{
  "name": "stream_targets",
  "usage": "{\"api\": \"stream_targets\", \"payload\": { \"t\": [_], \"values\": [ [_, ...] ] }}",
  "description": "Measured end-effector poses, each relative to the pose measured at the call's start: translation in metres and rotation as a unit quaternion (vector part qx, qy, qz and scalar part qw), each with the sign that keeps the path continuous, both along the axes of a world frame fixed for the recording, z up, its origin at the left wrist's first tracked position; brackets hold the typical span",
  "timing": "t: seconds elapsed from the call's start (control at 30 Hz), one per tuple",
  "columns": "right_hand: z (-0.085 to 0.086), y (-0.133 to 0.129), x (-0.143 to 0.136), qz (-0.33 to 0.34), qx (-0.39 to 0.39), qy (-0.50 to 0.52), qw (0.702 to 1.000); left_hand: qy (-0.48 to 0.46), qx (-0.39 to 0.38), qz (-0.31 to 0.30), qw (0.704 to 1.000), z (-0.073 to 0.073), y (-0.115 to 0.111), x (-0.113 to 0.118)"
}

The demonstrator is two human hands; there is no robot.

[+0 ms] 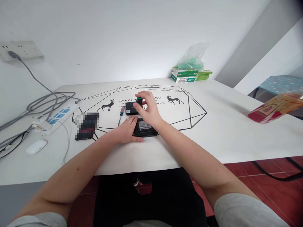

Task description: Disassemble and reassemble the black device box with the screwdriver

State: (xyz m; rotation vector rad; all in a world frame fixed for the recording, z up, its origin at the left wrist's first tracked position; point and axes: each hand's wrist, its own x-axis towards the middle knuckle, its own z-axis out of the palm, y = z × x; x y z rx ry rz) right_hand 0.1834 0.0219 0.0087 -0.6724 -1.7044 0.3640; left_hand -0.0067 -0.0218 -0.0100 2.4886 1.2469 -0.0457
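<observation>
A flat black case lies on the table in front of me, with a white printed label on the unit inside it; it looks like a hard drive. My left hand braces the case's left side, fingers at the upper corner and thumb along the near edge. Above the far left part of the case, my right hand grips a screwdriver with a green and black handle, shaft pointing down. Its tip is hard to make out. Just behind lies a black rectangular cover with a small sticker.
A second screwdriver with a blue and red handle lies left of the cover. Further left are a blurred dark item, a power strip, cables and a white earbud case. Green boxes and a packet sit right.
</observation>
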Motion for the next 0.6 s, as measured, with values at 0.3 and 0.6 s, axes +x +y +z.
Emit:
{"api": "stream_targets", "payload": {
  "t": [0.3,0.6],
  "values": [
    [-0.003,0.002,-0.003,-0.002,-0.027,0.022,0.999,0.038,-0.012,0.044,0.998,-0.001,-0.002,0.0],
    [-0.002,0.002,-0.002,-0.021,-0.028,-0.021,0.999,0.056,-0.002,0.046,0.997,0.005,-0.009,0.005]
  ]
}}
